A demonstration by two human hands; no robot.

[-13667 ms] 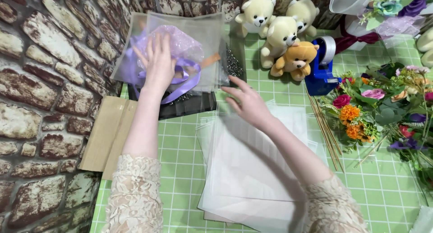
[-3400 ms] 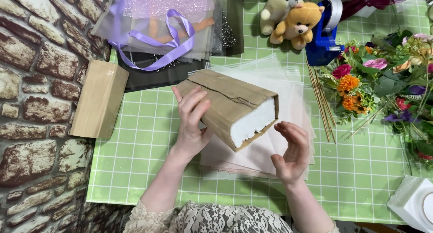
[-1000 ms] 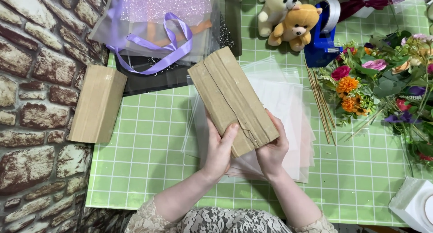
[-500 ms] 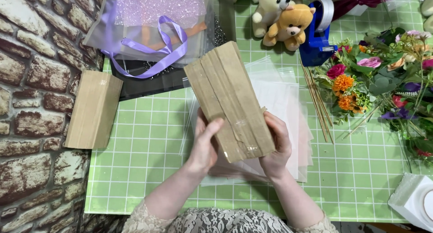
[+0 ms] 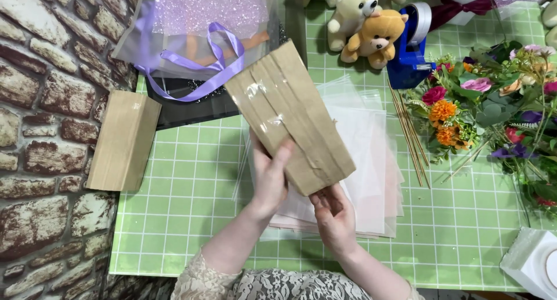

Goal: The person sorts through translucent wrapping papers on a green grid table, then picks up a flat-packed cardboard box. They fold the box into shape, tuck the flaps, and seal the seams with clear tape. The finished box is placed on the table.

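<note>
Both hands grip a brown paper packet [image 5: 290, 117], taped along its face and held tilted above the counter [image 5: 191, 219]. The left hand [image 5: 270, 175] clasps its left edge, thumb on top; the right hand [image 5: 333, 216] pinches the near corner from below. Beneath lies a stack of pale sheets [image 5: 371, 161]. A second packet [image 5: 123, 140] rests by the brick wall [image 5: 40, 102]. Teddy bears [image 5: 368, 30], a blue tape dispenser [image 5: 409, 50] and flowers [image 5: 487, 102] sit beyond.
</note>
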